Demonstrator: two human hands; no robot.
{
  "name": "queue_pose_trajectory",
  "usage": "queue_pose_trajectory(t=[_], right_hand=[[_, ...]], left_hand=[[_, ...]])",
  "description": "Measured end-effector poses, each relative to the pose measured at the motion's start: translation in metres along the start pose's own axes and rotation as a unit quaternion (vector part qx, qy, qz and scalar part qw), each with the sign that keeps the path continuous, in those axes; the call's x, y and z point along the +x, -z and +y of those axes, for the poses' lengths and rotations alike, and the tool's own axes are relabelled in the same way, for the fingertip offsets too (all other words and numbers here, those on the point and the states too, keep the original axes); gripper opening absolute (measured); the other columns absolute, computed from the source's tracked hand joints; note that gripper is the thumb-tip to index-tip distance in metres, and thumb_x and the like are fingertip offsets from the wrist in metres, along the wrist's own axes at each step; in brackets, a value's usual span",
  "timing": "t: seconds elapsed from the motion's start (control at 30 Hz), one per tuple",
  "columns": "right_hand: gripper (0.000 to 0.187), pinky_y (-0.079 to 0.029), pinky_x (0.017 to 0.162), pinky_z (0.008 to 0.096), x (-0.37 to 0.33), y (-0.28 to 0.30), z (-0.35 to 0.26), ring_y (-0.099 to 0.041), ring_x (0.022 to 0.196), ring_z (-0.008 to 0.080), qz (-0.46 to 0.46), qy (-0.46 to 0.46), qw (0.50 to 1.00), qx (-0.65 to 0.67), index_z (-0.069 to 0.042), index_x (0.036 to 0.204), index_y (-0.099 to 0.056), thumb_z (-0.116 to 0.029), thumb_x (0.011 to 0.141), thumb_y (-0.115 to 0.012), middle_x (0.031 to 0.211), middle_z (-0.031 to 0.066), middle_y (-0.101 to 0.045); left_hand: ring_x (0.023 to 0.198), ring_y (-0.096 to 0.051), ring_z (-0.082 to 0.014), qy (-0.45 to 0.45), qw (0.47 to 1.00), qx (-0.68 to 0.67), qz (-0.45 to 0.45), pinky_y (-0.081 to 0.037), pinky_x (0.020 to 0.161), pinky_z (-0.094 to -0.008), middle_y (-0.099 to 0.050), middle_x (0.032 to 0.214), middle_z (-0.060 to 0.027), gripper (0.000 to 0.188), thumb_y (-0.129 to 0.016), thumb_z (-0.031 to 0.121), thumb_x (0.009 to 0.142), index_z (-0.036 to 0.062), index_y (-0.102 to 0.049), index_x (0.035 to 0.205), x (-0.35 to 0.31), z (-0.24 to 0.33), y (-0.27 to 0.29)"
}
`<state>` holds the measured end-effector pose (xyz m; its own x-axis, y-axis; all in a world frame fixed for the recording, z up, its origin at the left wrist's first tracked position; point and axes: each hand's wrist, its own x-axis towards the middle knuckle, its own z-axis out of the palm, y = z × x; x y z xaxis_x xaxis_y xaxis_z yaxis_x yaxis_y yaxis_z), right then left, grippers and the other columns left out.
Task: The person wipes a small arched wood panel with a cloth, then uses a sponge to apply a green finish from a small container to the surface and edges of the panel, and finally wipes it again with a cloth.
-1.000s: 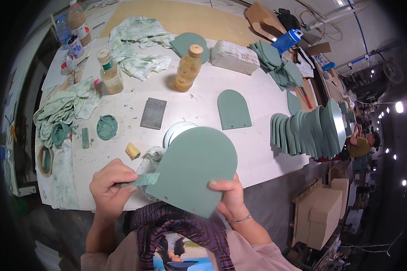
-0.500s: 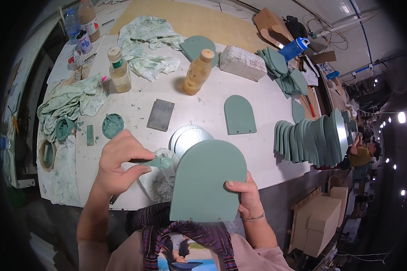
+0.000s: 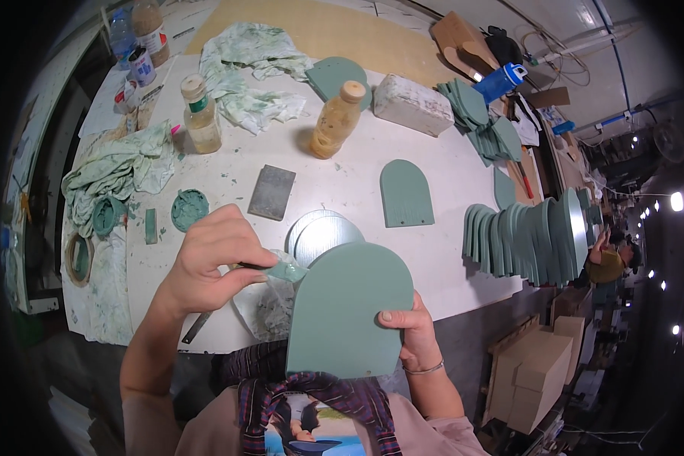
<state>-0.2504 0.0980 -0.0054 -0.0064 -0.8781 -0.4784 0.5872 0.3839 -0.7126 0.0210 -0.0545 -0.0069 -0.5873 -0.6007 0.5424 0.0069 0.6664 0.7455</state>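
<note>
My right hand [image 3: 414, 330] grips the right edge of a green arch-topped board [image 3: 349, 311], thumb on its face, flat end toward my body. A small putty knife [image 3: 287, 269] smeared with green paste is pinched between my left thumb and fingers. Its blade tip is at the board's upper left edge; whether it touches, I cannot tell. My left hand [image 3: 219, 262] is left of the board, above the white table [image 3: 342, 186]. Behind the board lie round silvery discs [image 3: 323, 237] and a crumpled clear plastic bag [image 3: 262, 308].
Left of my hands sit a tub of green paste [image 3: 189, 210], stained rags [image 3: 129, 163] and a grey block [image 3: 271, 193]. Farther back stand a yellowish bottle [image 3: 337, 120] and a white brick-like block [image 3: 413, 105]. A row of green boards [image 3: 520, 235] stands at right, another green board [image 3: 406, 193] lying nearer.
My left hand has turned and brought the putty knife right to the board's upper left edge. The board has dipped slightly toward me. A dark flat strip shows more below my left wrist.
</note>
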Motion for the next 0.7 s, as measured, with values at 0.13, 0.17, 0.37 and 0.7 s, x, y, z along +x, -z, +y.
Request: queue_pose_trajectory(t=[0.13,0.17,0.37,0.7], right_hand=[[0.055,-0.054,0.087,0.0340,0.0023,0.0027,0.0015,-0.067,0.095,0.0236,0.003,-0.007,1.000,0.002,0.009,0.122,-0.057,-0.005,0.072,-0.074,0.108,0.0155,-0.067],[0.060,-0.055,0.089,0.0355,0.0027,0.0035,0.0017,-0.068,0.096,0.0250,0.003,-0.013,1.000,0.014,0.008,0.125,-0.055,-0.004,0.070,-0.075,0.109,0.0161,-0.067],[0.049,-0.053,0.085,0.0324,0.0029,-0.0004,0.0009,-0.066,0.094,0.0222,0.004,0.000,1.000,-0.010,0.010,0.118,-0.059,-0.008,0.074,-0.072,0.107,0.0150,-0.067],[0.050,-0.054,0.086,0.0328,0.0031,-0.0027,0.0010,-0.067,0.095,0.0237,-0.008,-0.003,1.000,0.004,0.011,0.119,-0.058,-0.007,0.075,-0.071,0.108,0.0165,-0.067]], left_hand=[[0.069,-0.053,-0.0214,0.001,1.000,0.000,-0.013,-0.040,0.061,-0.0323,-0.062,0.072,-0.0034,0.029,-0.078,-0.002,0.060,0.0055,-0.072,0.087,0.0017,-0.0016,0.0010],[0.069,-0.053,-0.0214,0.001,1.000,-0.001,-0.012,-0.040,0.061,-0.0323,-0.062,0.072,-0.0034,0.029,-0.078,-0.002,0.060,0.0055,-0.072,0.087,0.0020,-0.0020,0.0010],[0.070,-0.054,-0.0214,0.001,1.000,0.010,-0.006,-0.041,0.061,-0.0327,-0.062,0.072,-0.0031,0.030,-0.080,-0.002,0.058,0.0057,-0.073,0.086,0.0018,-0.0047,-0.0003],[0.070,-0.054,-0.0212,-0.003,1.000,0.004,-0.002,-0.041,0.062,-0.0330,-0.064,0.073,-0.0026,0.027,-0.081,0.000,0.059,0.0054,-0.073,0.085,0.0010,-0.0057,-0.0009]])
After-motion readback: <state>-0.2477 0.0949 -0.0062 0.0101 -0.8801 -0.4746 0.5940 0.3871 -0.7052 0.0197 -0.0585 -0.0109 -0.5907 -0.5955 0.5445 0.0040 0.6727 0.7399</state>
